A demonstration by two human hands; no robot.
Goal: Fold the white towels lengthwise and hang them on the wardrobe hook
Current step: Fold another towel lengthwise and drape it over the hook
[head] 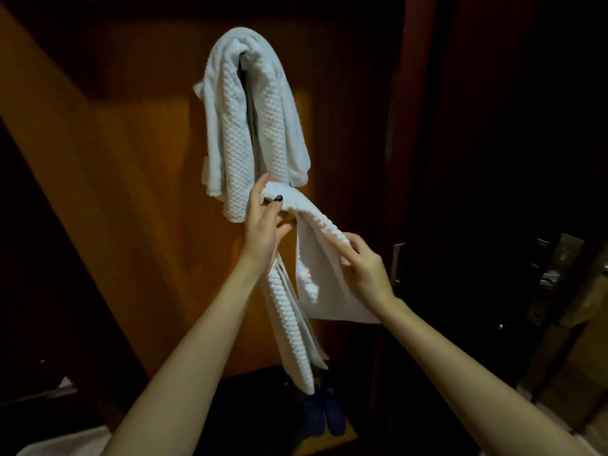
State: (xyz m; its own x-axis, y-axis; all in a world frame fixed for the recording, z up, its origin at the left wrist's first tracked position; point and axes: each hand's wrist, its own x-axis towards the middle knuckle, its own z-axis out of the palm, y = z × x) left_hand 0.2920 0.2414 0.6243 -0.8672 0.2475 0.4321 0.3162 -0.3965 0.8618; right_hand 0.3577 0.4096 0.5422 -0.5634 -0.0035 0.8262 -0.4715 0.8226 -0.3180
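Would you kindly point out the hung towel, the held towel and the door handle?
hung towel [235, 126]: head view, on its left waffle-textured fold.
held towel [311, 274]: head view, on its smooth draped panel.
door handle [564, 258]: head view, on its metal plate.

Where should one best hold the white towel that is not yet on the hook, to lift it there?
Grip the held towel at its top bend, coming from below, as the left hand does. Both halves hang down from that bend, so it should probably drape evenly.

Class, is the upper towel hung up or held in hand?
Hung up: the upper towel drapes over the hook, both ends dangling.
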